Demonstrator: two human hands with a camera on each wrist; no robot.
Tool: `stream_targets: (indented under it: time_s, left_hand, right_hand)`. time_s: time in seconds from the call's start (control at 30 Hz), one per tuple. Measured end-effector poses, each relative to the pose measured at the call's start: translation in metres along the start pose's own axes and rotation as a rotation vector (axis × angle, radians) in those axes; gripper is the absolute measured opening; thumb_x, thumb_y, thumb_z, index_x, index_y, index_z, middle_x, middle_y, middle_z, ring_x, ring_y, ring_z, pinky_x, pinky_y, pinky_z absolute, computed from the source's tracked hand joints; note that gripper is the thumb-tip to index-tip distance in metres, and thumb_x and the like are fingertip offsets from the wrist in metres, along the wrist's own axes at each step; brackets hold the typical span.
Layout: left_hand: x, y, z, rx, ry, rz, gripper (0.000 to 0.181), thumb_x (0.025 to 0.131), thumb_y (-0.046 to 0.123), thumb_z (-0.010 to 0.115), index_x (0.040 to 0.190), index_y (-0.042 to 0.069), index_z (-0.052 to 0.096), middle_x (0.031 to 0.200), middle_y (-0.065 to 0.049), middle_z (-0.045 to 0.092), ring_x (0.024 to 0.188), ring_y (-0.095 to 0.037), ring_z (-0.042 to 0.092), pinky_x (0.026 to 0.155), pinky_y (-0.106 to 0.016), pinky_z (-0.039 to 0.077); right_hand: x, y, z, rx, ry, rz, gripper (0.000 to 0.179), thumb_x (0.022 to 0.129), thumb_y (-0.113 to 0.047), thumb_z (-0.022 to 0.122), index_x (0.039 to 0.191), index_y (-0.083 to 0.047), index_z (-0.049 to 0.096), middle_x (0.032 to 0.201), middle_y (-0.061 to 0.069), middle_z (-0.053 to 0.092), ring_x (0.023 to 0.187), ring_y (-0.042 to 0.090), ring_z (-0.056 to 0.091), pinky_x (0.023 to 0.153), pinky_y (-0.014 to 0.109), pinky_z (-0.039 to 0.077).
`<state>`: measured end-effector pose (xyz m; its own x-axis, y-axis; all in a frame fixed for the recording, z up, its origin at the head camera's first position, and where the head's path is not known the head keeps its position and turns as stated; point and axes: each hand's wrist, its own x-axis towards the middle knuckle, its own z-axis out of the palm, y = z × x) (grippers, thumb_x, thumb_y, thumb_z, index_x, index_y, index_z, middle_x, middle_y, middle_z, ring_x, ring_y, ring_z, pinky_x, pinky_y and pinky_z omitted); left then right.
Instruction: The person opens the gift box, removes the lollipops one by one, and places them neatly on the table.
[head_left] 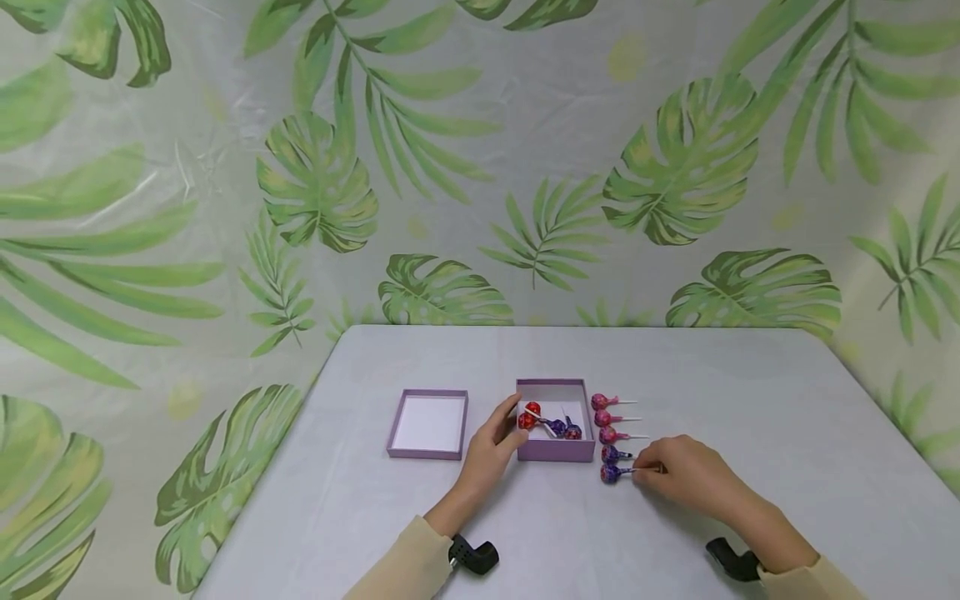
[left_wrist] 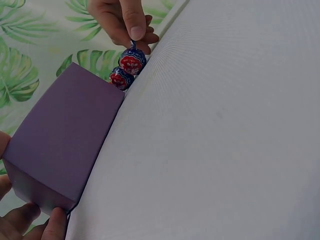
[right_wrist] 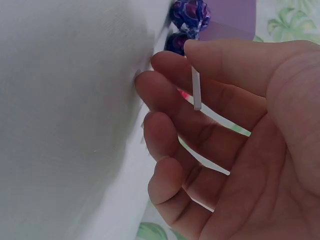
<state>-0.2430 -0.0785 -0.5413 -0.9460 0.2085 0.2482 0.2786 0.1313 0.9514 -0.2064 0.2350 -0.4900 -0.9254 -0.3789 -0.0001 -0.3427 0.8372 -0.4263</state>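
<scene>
My left hand (head_left: 486, 454) holds the open purple box (head_left: 555, 451) by its left side; in the left wrist view, several fingertips press against the outside wall. Inside the box lie red-wrapped lollipops (head_left: 529, 414) and blue-purple ones (head_left: 572, 432). To the box's right, my right hand (head_left: 686, 471) pinches the stick of the nearest blue-purple lollipop (head_left: 610, 473) between thumb and index finger. The white stick (right_wrist: 196, 90) shows across the fingers in the right wrist view. Just behind it is another blue-purple lollipop (head_left: 611, 454).
Farther back in the same column, pink-wrapped lollipops (head_left: 604, 417) lie with sticks pointing right. A shallow purple-rimmed lid (head_left: 426, 455), white inside, lies left of the box. Everything sits on a white table (head_left: 300, 517), with a leaf-patterned sheet (head_left: 540, 167) behind.
</scene>
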Motion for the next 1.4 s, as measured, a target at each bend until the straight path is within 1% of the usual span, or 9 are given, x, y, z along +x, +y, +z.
stream_targets:
  time_s: [0.17,0.3,0.43,0.57,0.67,0.8,0.97,1.2,1.4]
  left_hand:
    - [0.001,-0.001,0.000,0.010,-0.002,0.006,0.058,0.099,0.015,0.061,0.154,0.018,0.044,0.158,-0.007,0.040,0.138,-0.033,0.046,0.112,-0.039,0.039]
    - [0.001,-0.001,0.000,0.009,-0.003,-0.005,0.059,0.098,0.014,0.062,0.154,0.021,0.044,0.158,-0.003,0.040,0.138,-0.030,0.046,0.112,-0.036,0.039]
    - [0.000,-0.001,0.000,0.004,0.002,-0.009,0.059,0.098,0.014,0.062,0.154,0.020,0.044,0.157,-0.005,0.041,0.137,-0.032,0.047,0.112,-0.038,0.039]
    - [0.001,-0.001,0.000,0.006,0.002,-0.005,0.058,0.099,0.014,0.061,0.154,0.018,0.044,0.158,-0.007,0.040,0.138,-0.033,0.046,0.113,-0.040,0.039]
    - [0.000,-0.001,-0.001,0.007,-0.003,-0.012,0.058,0.099,0.016,0.061,0.154,0.021,0.044,0.158,-0.004,0.040,0.138,-0.031,0.046,0.113,-0.038,0.038]
    - [-0.001,0.000,0.000,0.005,-0.003,-0.016,0.059,0.099,0.016,0.062,0.154,0.022,0.044,0.158,-0.003,0.040,0.139,-0.031,0.045,0.113,-0.037,0.038]
    - [-0.001,0.004,0.001,-0.009,0.002,-0.013,0.059,0.099,0.011,0.061,0.154,0.017,0.043,0.158,-0.007,0.039,0.138,-0.036,0.045,0.112,-0.042,0.038]
    - [-0.001,0.017,-0.001,-0.078,-0.013,-0.011,0.059,0.096,0.005,0.060,0.152,0.005,0.043,0.155,-0.019,0.040,0.137,-0.043,0.044,0.112,-0.052,0.038]
    - [0.000,0.005,0.001,-0.051,0.007,-0.004,0.058,0.098,0.011,0.061,0.153,0.013,0.044,0.156,-0.011,0.041,0.136,-0.034,0.048,0.112,-0.045,0.039]
  right_hand:
    - [-0.001,-0.002,-0.001,-0.008,0.003,-0.007,0.004,0.086,-0.023,0.078,0.089,-0.020,0.079,0.088,-0.010,0.071,0.079,0.009,0.065,0.067,0.038,0.057]
    - [-0.002,-0.003,-0.001,-0.009,0.017,-0.019,0.003,0.087,-0.024,0.078,0.089,-0.022,0.078,0.087,-0.012,0.070,0.078,0.007,0.064,0.067,0.035,0.056]
    - [0.000,-0.004,-0.001,0.001,0.005,-0.021,0.004,0.088,-0.027,0.077,0.088,-0.023,0.078,0.084,-0.014,0.069,0.075,0.004,0.061,0.067,0.034,0.054]
    - [0.001,-0.003,0.000,0.004,0.006,-0.058,0.005,0.090,-0.026,0.075,0.087,-0.023,0.078,0.083,-0.016,0.069,0.074,0.001,0.059,0.066,0.032,0.054]
    - [0.002,-0.002,0.002,0.001,0.013,-0.078,0.005,0.090,-0.025,0.075,0.086,-0.023,0.078,0.082,-0.017,0.068,0.073,0.000,0.058,0.064,0.030,0.053]
    - [0.003,-0.002,0.004,-0.001,0.017,-0.062,0.005,0.089,-0.024,0.077,0.084,-0.024,0.077,0.079,-0.018,0.064,0.069,0.001,0.054,0.061,0.028,0.050]
    - [0.004,-0.003,0.005,-0.005,0.015,-0.040,0.012,0.087,-0.020,0.079,0.079,-0.027,0.073,0.073,-0.017,0.058,0.067,0.006,0.049,0.060,0.028,0.044]
    - [0.004,-0.003,0.006,-0.019,0.040,-0.107,0.016,0.088,-0.016,0.078,0.079,-0.024,0.067,0.073,-0.016,0.054,0.067,0.005,0.046,0.061,0.028,0.044]
    - [0.004,-0.003,0.010,0.001,0.073,-0.107,0.017,0.087,-0.015,0.079,0.079,-0.023,0.065,0.075,-0.014,0.053,0.068,0.004,0.046,0.060,0.026,0.044]
